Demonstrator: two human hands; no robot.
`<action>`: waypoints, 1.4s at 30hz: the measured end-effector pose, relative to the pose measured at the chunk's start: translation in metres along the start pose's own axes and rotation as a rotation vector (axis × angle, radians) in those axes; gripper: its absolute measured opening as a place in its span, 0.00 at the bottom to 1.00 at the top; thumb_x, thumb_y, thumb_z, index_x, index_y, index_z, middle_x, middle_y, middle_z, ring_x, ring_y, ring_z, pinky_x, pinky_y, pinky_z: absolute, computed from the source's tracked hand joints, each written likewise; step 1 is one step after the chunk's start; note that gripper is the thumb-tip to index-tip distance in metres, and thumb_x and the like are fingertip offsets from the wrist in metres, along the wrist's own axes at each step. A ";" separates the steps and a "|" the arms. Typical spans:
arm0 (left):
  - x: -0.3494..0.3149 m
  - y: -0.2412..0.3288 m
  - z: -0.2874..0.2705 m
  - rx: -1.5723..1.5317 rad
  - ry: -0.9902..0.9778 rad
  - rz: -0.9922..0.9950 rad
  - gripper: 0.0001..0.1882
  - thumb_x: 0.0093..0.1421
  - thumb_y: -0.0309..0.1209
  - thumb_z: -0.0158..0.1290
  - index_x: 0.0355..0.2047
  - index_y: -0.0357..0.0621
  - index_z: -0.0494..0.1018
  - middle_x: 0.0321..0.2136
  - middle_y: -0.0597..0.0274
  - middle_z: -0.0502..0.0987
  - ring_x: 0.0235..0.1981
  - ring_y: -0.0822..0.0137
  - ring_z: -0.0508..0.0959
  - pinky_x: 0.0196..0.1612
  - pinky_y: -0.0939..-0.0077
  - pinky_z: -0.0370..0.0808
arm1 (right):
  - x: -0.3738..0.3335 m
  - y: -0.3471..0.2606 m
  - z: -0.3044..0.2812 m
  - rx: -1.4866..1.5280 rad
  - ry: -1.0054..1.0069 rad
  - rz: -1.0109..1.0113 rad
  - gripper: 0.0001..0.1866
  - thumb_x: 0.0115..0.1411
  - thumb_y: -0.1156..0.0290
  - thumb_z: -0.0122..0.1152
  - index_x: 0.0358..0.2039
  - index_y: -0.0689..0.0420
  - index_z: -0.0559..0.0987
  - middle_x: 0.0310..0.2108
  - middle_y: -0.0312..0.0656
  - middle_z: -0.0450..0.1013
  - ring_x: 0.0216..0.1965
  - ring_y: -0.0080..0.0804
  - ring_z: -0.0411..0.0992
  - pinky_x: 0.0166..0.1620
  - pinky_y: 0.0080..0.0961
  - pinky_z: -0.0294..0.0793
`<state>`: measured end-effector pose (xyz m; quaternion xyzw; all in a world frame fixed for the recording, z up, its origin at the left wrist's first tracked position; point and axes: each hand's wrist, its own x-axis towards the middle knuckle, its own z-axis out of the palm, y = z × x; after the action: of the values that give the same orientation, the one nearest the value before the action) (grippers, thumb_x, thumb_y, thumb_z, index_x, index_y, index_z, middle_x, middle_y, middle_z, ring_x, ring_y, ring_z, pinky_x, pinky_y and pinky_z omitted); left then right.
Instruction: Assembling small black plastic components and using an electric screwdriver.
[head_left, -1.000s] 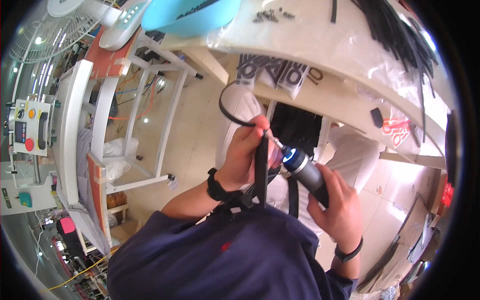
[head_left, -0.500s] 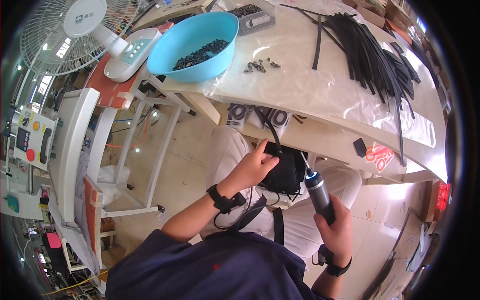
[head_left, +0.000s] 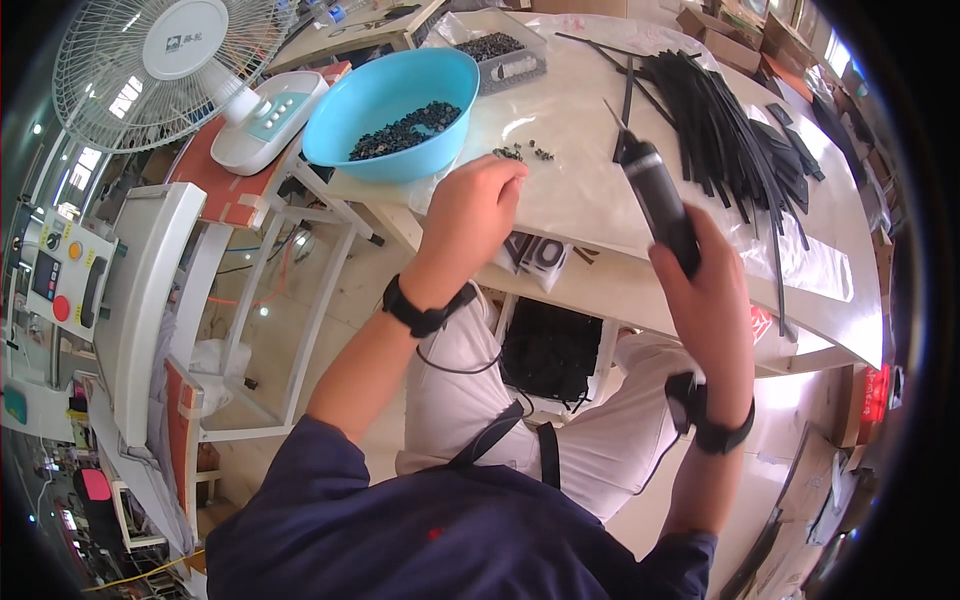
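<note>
My right hand (head_left: 708,285) grips a dark electric screwdriver (head_left: 660,200), raised over the table with its thin bit tilted up and to the left. My left hand (head_left: 470,225) reaches over the table's front edge, its fingers drawn together beside a small pile of dark little parts (head_left: 508,152). Whatever the fingertips may pinch is too small to make out. Just behind that hand stands a light blue basin (head_left: 325,125) with many small dark pieces (head_left: 400,135) in it. Between my knees is a black mass of material (head_left: 548,345) in a light-coloured holder.
A heap of long black strips (head_left: 715,130) covers the table's right side, with clear plastic film (head_left: 820,265) under it. Behind the basin sits a clear box (head_left: 515,65) of small parts. A white fan (head_left: 185,40) and a machine with a control panel (head_left: 65,275) stand left.
My left hand has left the black strip it held above my lap and moved up to the small parts on the table. My right hand has lifted the screwdriver from my lap to above the table.
</note>
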<state>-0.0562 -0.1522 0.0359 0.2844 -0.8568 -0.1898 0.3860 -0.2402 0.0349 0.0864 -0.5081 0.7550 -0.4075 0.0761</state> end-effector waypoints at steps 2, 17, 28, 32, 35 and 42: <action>0.014 -0.010 0.009 0.034 -0.004 0.029 0.07 0.63 0.23 0.53 0.39 0.35 0.80 0.34 0.50 0.81 0.30 0.55 0.81 0.37 0.68 0.77 | 0.034 0.001 0.007 -0.053 -0.006 -0.017 0.20 0.58 0.68 0.62 0.48 0.66 0.75 0.32 0.57 0.76 0.35 0.57 0.75 0.40 0.44 0.73; 0.034 -0.025 0.027 0.155 -0.100 -0.017 0.04 0.58 0.23 0.54 0.33 0.38 0.78 0.33 0.50 0.78 0.34 0.45 0.78 0.38 0.58 0.76 | 0.113 0.014 0.074 -0.446 -0.079 -0.111 0.11 0.57 0.68 0.58 0.35 0.63 0.75 0.33 0.55 0.79 0.35 0.55 0.79 0.40 0.46 0.79; 0.036 -0.023 0.028 0.138 -0.109 -0.030 0.03 0.59 0.22 0.55 0.33 0.38 0.77 0.33 0.51 0.78 0.34 0.45 0.78 0.37 0.60 0.75 | 0.112 0.026 0.098 -0.633 -0.036 -0.133 0.08 0.58 0.71 0.57 0.37 0.59 0.75 0.36 0.46 0.79 0.36 0.44 0.81 0.35 0.37 0.81; 0.037 -0.022 0.030 0.169 -0.127 -0.022 0.03 0.59 0.23 0.55 0.33 0.38 0.77 0.34 0.51 0.78 0.35 0.45 0.78 0.37 0.60 0.75 | 0.105 0.023 0.093 -0.640 -0.010 -0.179 0.12 0.59 0.65 0.61 0.39 0.58 0.76 0.38 0.45 0.78 0.41 0.45 0.79 0.37 0.38 0.81; 0.036 -0.023 0.030 0.153 -0.125 -0.009 0.04 0.60 0.23 0.55 0.35 0.38 0.78 0.34 0.51 0.78 0.35 0.45 0.78 0.37 0.60 0.75 | 0.098 0.020 0.074 -0.572 -0.007 -0.182 0.15 0.59 0.60 0.63 0.40 0.58 0.76 0.39 0.46 0.78 0.42 0.48 0.78 0.40 0.41 0.81; 0.025 0.007 0.023 0.061 -0.035 0.009 0.07 0.62 0.25 0.55 0.41 0.41 0.79 0.33 0.54 0.78 0.34 0.49 0.79 0.36 0.59 0.76 | 0.125 0.082 -0.033 -0.573 0.108 0.103 0.17 0.63 0.57 0.59 0.44 0.57 0.78 0.42 0.50 0.79 0.46 0.53 0.77 0.46 0.45 0.76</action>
<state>-0.0900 -0.1605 0.0388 0.2890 -0.8700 -0.1669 0.3628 -0.3748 -0.0387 0.0889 -0.4477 0.8669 -0.1997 -0.0901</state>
